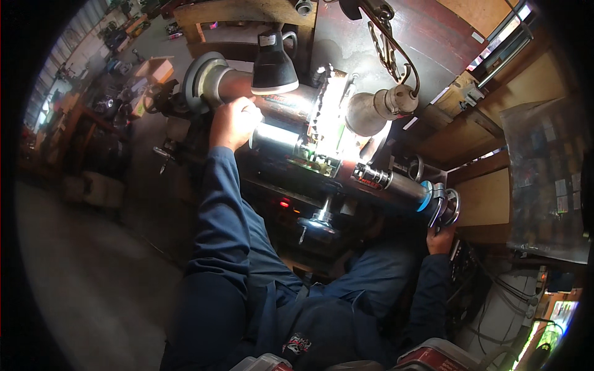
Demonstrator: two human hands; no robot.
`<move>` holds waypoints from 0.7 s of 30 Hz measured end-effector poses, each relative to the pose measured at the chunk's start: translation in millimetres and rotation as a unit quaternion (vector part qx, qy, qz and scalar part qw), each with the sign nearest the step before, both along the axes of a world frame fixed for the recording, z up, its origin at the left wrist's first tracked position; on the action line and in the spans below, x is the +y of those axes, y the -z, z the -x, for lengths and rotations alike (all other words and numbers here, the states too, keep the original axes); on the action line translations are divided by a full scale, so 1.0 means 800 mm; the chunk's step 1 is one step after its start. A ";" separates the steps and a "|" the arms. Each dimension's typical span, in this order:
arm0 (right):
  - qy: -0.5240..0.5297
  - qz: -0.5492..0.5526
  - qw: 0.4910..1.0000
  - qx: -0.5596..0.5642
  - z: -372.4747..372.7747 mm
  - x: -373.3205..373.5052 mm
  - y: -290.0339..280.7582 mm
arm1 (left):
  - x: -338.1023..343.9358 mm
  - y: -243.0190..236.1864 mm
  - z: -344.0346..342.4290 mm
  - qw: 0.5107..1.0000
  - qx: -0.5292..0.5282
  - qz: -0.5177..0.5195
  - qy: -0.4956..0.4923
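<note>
Nearest the camera, along the lower edge, sit smooth pieces with pale rims, one of them with a red panel; just past them spreads the creased dark-blue workwear of a seated person, soft folds bunching at elbow and lap. The left hand reaches up to the left part of the machine, its fingers curled inward beside a smooth, copper-coloured roller and just above the end of a shiny silver cylinder; whether the fingertips pinch anything cannot be told. That roller runs into a broad, round metal flange on its left. The right hand is at the lower rim of a polished, ring-shaped handwheel at the machine's right end; its fingers are partly hidden, so how tightly they close cannot be told. Beside the wheel, a flat blue ring circles a dull metal barrel. Over the work hang a glossy black lamp with a pale rim and a scuffed, beige bell-shaped lamp, near a chain of heavy links. Below the glaring centre sticks out a smaller metal crank wheel. Far right, a wrinkled translucent plastic sheet hangs before wooden panels.
</note>
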State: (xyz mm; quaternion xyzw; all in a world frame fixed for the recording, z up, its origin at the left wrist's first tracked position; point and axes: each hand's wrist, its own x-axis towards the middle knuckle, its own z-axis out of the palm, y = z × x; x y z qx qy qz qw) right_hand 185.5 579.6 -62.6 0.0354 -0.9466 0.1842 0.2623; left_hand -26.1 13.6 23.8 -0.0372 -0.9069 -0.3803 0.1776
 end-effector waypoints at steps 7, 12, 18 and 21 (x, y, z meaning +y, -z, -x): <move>0.124 -0.082 0.989 0.018 -0.018 -0.003 0.038 | 0.002 0.003 0.002 0.998 0.038 0.028 -0.037; 0.152 -0.113 0.979 0.080 -0.015 -0.023 0.022 | 0.000 0.007 0.002 0.998 0.031 0.042 -0.041; 0.168 -0.070 0.980 0.084 0.026 -0.062 -0.073 | -0.003 0.007 -0.003 0.997 0.042 0.052 -0.039; 0.210 -0.076 0.975 0.002 0.042 -0.060 -0.098 | -0.006 0.011 -0.004 0.996 0.076 0.030 -0.021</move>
